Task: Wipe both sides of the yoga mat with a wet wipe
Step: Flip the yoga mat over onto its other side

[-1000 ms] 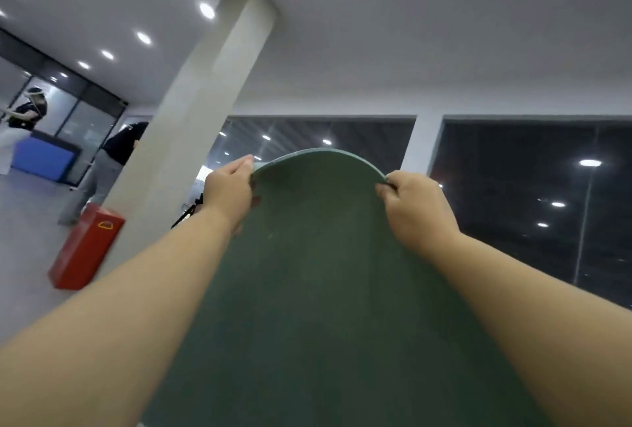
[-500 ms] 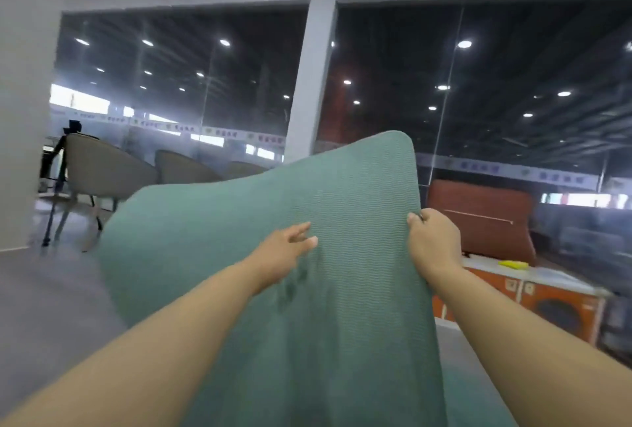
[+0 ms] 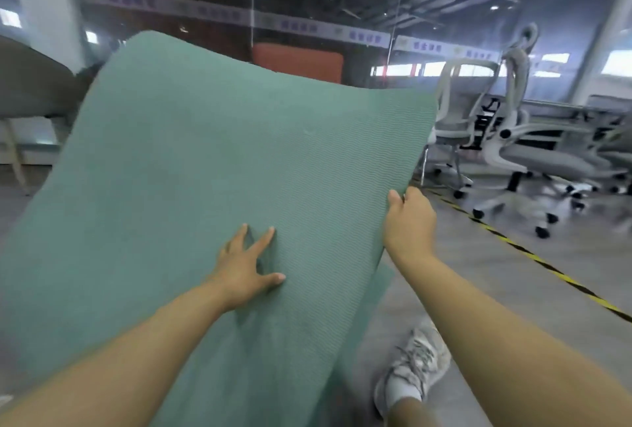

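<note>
On the raised yoga mat [image 3: 212,153], left hand [image 3: 244,269] presses flat, fingers [image 3: 263,242] spread; right hand [image 3: 408,221] grips its edge.

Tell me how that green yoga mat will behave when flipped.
Likely floppy: the yoga mat bows and curls while the right hand pinches its edge. Probably light, steadied by the flat left hand. Its ribbed texture suggests decent grip.
</note>
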